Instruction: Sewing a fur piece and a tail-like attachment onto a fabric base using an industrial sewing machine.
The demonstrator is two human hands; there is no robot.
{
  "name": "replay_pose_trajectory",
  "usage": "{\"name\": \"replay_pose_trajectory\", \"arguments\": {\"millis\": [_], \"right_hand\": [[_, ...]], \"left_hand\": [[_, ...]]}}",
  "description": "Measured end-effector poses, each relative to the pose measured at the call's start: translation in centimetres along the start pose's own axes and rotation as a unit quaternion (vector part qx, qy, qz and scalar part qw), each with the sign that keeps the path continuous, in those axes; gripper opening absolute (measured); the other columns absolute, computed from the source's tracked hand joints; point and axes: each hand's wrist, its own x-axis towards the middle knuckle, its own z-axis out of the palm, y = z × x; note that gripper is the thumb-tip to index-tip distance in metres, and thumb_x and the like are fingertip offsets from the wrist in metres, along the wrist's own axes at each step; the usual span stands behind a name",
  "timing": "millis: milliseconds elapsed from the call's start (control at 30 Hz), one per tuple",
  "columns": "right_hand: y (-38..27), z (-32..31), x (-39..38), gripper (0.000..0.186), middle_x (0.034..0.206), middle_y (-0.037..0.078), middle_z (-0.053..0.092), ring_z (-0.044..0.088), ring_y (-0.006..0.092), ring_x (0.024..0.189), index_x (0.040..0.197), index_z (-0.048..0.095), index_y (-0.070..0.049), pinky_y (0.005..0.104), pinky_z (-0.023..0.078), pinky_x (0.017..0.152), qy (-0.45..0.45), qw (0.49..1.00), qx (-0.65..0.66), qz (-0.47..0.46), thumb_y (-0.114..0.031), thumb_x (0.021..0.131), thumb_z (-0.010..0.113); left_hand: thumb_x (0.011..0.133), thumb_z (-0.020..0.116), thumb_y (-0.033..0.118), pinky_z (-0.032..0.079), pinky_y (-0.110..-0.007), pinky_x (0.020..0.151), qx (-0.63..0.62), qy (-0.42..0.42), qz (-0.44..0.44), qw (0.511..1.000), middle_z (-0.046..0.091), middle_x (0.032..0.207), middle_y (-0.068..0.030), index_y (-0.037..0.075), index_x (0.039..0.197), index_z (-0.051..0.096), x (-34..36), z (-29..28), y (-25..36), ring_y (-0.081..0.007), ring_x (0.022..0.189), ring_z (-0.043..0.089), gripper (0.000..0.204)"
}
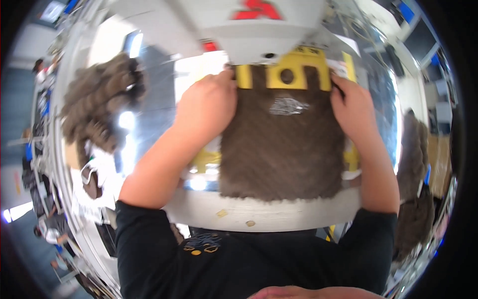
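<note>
Brown plush heap (102,97): we note it well left of the yellow plate (300,74).
Left hand (209,102): fingers curled at the plate's left edge; grip, we cannot tell.
Brown plush panel (282,147): flat, on the plate's near side.
Right hand (354,105): at the plate's right edge; grip, we cannot tell.

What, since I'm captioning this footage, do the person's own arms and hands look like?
The left hand and right hand are bare, with no gloves. No watch or bracelet shows on the bare forearms. Short, plain black sleeves belong to a black shirt, whose chest carries a small print in greyish-blue lines and orange.
</note>
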Motion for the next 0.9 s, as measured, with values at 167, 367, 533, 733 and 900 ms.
{"name": "replay_pose_trajectory", "arguments": {"millis": [167, 367, 533, 733, 900], "right_hand": [[0.8, -0.3, -0.6, 0.033, 0.11, 0.027, 0.071, 0.067, 0.0447, 0.105, 0.124, 0.071, 0.0, 0.049, 0.053, 0.092, -0.017, 0.999, 0.019, 0.028, -0.015, 0.096, 0.061], [1.4, -0.2, -0.7, 0.035, 0.113, 0.028, 0.071, 0.067, 0.0449, 0.108, 0.126, 0.069, 0.003, 0.0468, 0.052, 0.095, -0.018, 0.999, 0.042, 0.011, -0.013, 0.096, 0.061], [1.6, -0.3, -0.6, 0.034, 0.114, 0.028, 0.071, 0.067, 0.0452, 0.108, 0.125, 0.069, 0.004, 0.0467, 0.052, 0.095, -0.017, 0.998, 0.067, 0.007, -0.013, 0.096, 0.061], [2.2, 0.6, -0.1, 0.034, 0.113, 0.028, 0.071, 0.067, 0.0449, 0.109, 0.125, 0.069, 0.003, 0.0442, 0.052, 0.096, -0.025, 0.997, 0.077, -0.005, -0.014, 0.097, 0.062], [6.5, 2.4, 0.7, 0.036, 0.12, 0.027, 0.07, 0.067, 0.0421, 0.115, 0.13, 0.065, 0.003, 0.0429, 0.052, 0.097, -0.01, 0.998, 0.042, -0.051, -0.013, 0.098, 0.061]], "left_hand": [[0.095, 0.063, 0.017, 0.056, -0.048, 0.083, 0.095, 0.054, -0.027, 0.994, 0.07, 0.097, -0.0184, 0.007, 0.116, 0.073, -1.6, -4.5, -3.3, -0.0399, 0.093, 0.069, 0.025], [0.09, 0.055, 0.007, 0.054, -0.048, 0.091, 0.217, 0.123, -0.237, 0.939, 0.068, 0.112, -0.018, 0.011, 0.116, 0.072, -7.3, -11.2, -14.2, -0.0395, 0.106, 0.067, 0.032], [0.09, 0.056, 0.007, 0.053, -0.047, 0.097, 0.207, 0.104, -0.307, 0.923, 0.066, 0.12, -0.0184, 0.013, 0.124, 0.07, -11.4, -12.8, -22.4, -0.0388, 0.115, 0.064, 0.037], [0.087, 0.059, 0.005, 0.053, -0.047, 0.099, 0.242, 0.202, -0.185, 0.931, 0.061, 0.133, -0.0189, 0.011, 0.128, 0.066, -8.9, -13.5, -26.2, -0.039, 0.12, 0.063, 0.042], [0.093, 0.057, 0.011, 0.058, -0.047, 0.09, 0.305, 0.056, -0.206, 0.928, 0.072, 0.113, -0.0149, 0.012, 0.108, 0.072, -6.3, -13.7, -25.8, -0.0353, 0.107, 0.072, 0.022]]}}
